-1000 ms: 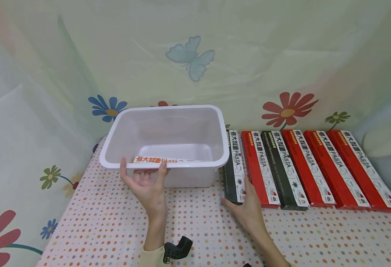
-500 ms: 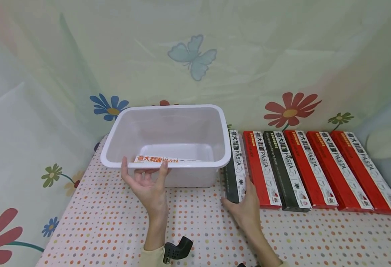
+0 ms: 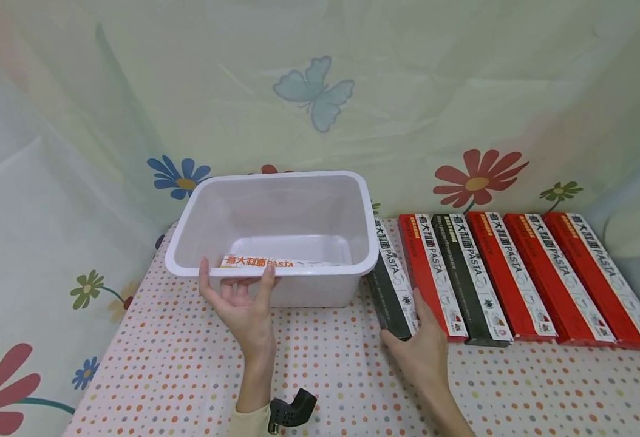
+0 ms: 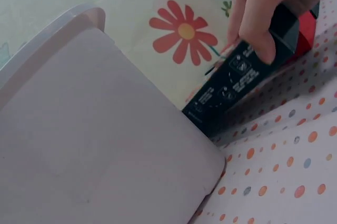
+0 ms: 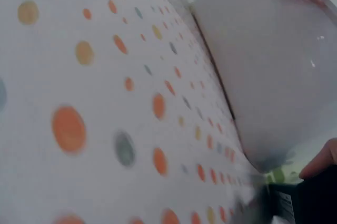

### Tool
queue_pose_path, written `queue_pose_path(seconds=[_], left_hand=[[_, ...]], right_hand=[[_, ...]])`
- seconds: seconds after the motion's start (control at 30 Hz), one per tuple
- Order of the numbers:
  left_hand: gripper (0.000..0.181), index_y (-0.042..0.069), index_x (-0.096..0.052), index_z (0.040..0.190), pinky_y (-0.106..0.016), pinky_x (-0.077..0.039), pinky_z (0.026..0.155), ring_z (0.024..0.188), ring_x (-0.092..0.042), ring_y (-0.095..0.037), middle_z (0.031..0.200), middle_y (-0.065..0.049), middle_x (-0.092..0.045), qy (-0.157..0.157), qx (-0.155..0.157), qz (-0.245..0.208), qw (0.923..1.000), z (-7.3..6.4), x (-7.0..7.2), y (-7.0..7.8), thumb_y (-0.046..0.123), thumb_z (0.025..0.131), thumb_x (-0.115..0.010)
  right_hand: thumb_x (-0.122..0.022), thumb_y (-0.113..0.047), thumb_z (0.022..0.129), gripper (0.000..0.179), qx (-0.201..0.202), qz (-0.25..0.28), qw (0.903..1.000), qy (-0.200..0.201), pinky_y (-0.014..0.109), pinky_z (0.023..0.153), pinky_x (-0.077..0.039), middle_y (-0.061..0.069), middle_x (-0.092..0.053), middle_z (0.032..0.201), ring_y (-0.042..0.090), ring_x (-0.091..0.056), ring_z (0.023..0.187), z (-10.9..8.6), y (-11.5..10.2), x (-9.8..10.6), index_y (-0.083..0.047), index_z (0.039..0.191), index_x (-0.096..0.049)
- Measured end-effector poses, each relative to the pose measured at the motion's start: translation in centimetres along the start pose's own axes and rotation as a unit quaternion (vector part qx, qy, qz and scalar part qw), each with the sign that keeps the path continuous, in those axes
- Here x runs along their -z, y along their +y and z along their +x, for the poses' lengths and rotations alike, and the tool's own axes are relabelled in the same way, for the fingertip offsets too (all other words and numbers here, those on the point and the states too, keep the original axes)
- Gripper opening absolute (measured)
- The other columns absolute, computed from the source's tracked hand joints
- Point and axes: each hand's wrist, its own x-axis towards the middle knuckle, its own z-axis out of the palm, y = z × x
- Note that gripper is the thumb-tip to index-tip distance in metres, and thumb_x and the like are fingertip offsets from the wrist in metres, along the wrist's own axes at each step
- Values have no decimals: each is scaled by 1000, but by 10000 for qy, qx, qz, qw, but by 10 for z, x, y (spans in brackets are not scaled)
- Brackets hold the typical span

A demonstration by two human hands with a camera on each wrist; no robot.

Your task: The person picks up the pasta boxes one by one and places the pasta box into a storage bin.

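My left hand [image 3: 248,312] holds the near rim of a white plastic tub [image 3: 311,288], some fingers tucked under the lip. A pasta box with orange lettering [image 3: 254,261] lies inside the tub, partly hidden by its near wall. To the right, my right hand [image 3: 419,349] grips the near end of a black pasta box [image 3: 390,306], thumb on one side and fingers on the other. The left wrist view shows this black box [image 4: 226,89] slanting, its gripped end raised and its far end low beside the tub's corner.
Right of the held box lies a row of pasta boxes: a red one [image 3: 429,273], another black one [image 3: 464,285] and several more red ones. A dotted cloth [image 3: 325,364] covers the table. Behind hangs a curtain [image 3: 435,91] with flowers and a butterfly.
My right hand has shifted right with the near end of the black pasta box, which now lies more slanted, closer to the red one. The left hand and tub look the same.
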Motion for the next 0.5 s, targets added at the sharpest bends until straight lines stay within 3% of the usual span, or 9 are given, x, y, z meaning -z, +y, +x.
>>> queue_pose_path(seconds=[0.23,0.37,0.43,0.5], left_hand=[[107,16,-11,165,-48,-66,89,112,-61,-36,148,-23,-47,27,6,-46,10000,-1,0,0,-18,84,-74],[108,15,-11,165,-48,-66,88,110,-62,-33,148,-24,-45,-3,-11,-41,10000,0,0,0,-18,84,-74],[109,15,-11,165,-48,-66,88,110,-62,-32,148,-24,-45,-5,-17,-57,10000,0,0,0,-18,84,-74],[108,15,-12,165,-48,-66,88,109,-62,-32,148,-24,-45,2,-20,-71,10000,1,0,0,-18,83,-74]], right_hand=[[-80,-4,77,97,-409,-28,9992,-15,60,111,-45,27,-38,162,42,-43,142,-3,-1,27,-4,162,-34],[-83,-4,79,99,-669,105,9977,-43,60,114,-45,26,-33,165,41,-41,142,-4,1,48,-8,164,-32],[-84,-5,81,100,-874,114,9961,-27,43,109,-51,26,-33,165,39,-41,142,-4,0,60,-14,166,-30],[-84,-6,83,101,-1045,103,9945,15,23,96,-54,25,-34,164,37,-43,138,-4,-1,72,-19,166,-29]])
